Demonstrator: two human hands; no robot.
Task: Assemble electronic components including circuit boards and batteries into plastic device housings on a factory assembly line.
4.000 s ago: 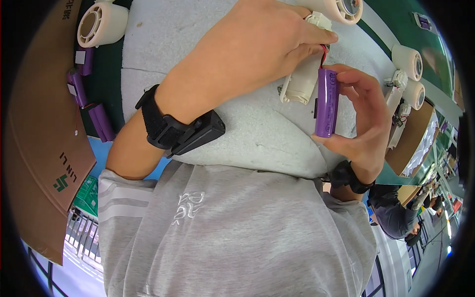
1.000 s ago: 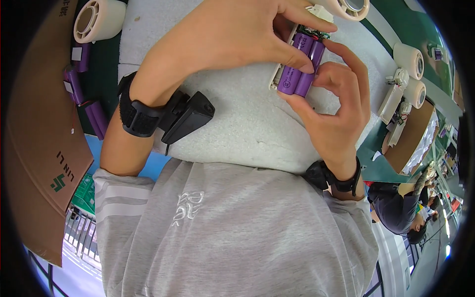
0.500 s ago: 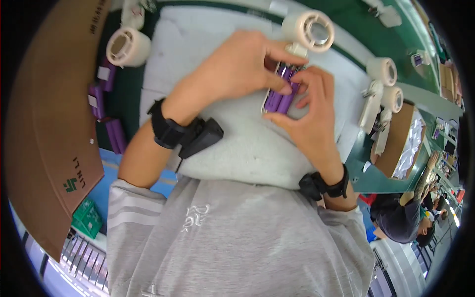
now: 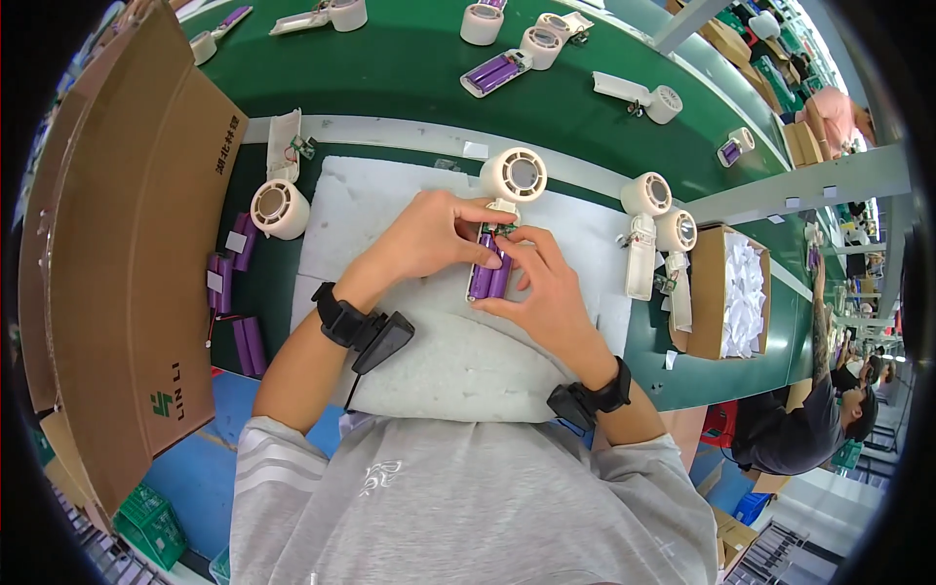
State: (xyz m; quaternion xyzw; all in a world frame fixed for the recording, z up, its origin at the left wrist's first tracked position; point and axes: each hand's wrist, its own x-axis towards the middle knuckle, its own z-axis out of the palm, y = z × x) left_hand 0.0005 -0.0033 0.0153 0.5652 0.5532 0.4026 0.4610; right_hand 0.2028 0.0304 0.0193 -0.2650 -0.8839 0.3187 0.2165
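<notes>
A white handheld fan (image 4: 499, 179) lies on a white foam pad (image 4: 361, 214), its round head away from me and its handle toward me. The open handle holds a purple two-cell battery pack (image 4: 488, 283), with a small green circuit board (image 4: 504, 230) and thin wires above it. My left hand (image 4: 429, 236) grips the handle from the left, thumb pressed on the pack and fingers near the neck. My right hand (image 4: 549, 291) closes round the other side, thumb at the handle's lower end, index fingertip by the board. The fingers partly hide the wiring.
Purple battery packs (image 4: 250, 343) and an open fan (image 4: 280, 209) lie left, beside a large cardboard box (image 4: 146, 244). More open fans (image 4: 640, 255) lie right, near a carton (image 4: 706, 292) of white pieces. Fans sit on the green belt (image 4: 409, 88) beyond. A co-worker (image 4: 804, 429) is at right.
The view has shifted, so more of the bench and the belt beyond shows. My right index finger has moved up the pack to the circuit board. Both hands still hold the fan.
</notes>
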